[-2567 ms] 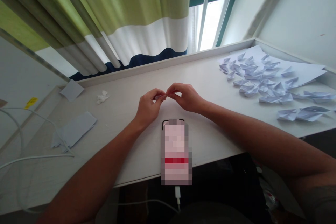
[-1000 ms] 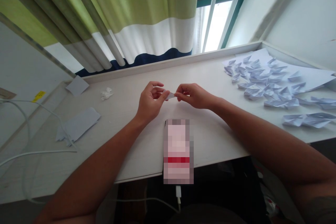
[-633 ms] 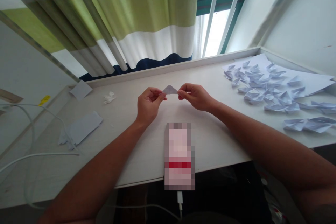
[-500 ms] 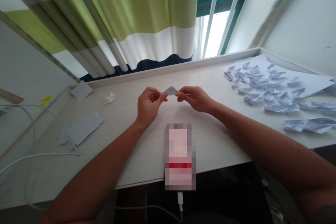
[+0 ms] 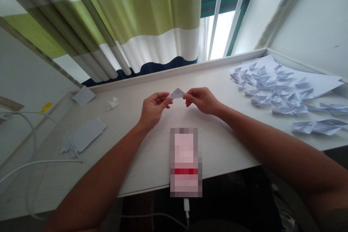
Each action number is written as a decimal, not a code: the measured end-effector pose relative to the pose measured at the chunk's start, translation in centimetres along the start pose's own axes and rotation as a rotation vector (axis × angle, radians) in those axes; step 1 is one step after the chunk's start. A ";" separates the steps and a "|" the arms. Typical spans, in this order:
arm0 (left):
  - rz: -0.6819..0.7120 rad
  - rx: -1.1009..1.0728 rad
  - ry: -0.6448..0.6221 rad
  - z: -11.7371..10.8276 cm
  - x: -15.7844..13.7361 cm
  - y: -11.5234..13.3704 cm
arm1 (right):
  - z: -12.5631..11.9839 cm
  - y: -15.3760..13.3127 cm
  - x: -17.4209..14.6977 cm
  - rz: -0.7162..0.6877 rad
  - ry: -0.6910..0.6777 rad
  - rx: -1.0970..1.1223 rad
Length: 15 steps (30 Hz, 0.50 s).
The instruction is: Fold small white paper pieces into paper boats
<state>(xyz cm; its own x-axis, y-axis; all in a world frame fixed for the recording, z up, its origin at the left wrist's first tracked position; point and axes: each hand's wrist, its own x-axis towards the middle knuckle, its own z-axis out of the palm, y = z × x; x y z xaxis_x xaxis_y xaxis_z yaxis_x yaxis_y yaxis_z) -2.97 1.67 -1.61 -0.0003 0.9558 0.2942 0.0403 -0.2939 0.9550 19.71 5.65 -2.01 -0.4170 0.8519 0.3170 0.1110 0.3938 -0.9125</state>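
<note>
A small piece of white paper (image 5: 177, 93), folded into a triangle with its peak up, is held above the middle of the desk. My left hand (image 5: 154, 108) pinches its left corner between thumb and fingers. At the right corner, my right hand (image 5: 202, 100) grips the paper with thumb and forefinger, the other fingers curled under. Several folded paper boats (image 5: 272, 92) lie at the right side of the desk, some of them on large white sheets (image 5: 320, 79).
A pixelated phone-like object (image 5: 186, 152) lies at the front edge, a white cable plug (image 5: 186, 204) below it. At left are a stack of paper (image 5: 88, 134), a square sheet (image 5: 83, 96), a crumpled white scrap (image 5: 112, 103) and white cables (image 5: 54, 161). A raised rim (image 5: 174, 72) borders the back.
My left hand's fingers have shifted slightly on the paper's left corner, and more of the triangle shows. The right hand keeps its pinch. The whole view has moved a little.
</note>
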 end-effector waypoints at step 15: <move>0.064 0.117 -0.063 -0.2 0.0 -0.4 | 0.0 -0.1 -0.1 0.031 -0.056 -0.031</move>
<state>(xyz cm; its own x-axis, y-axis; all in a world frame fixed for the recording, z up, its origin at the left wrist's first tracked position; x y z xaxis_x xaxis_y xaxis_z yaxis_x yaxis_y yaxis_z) -3.14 1.83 -1.97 0.0682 0.9349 0.3483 0.1548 -0.3548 0.9221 19.75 5.55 -1.98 -0.4623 0.8437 0.2730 0.1525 0.3789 -0.9128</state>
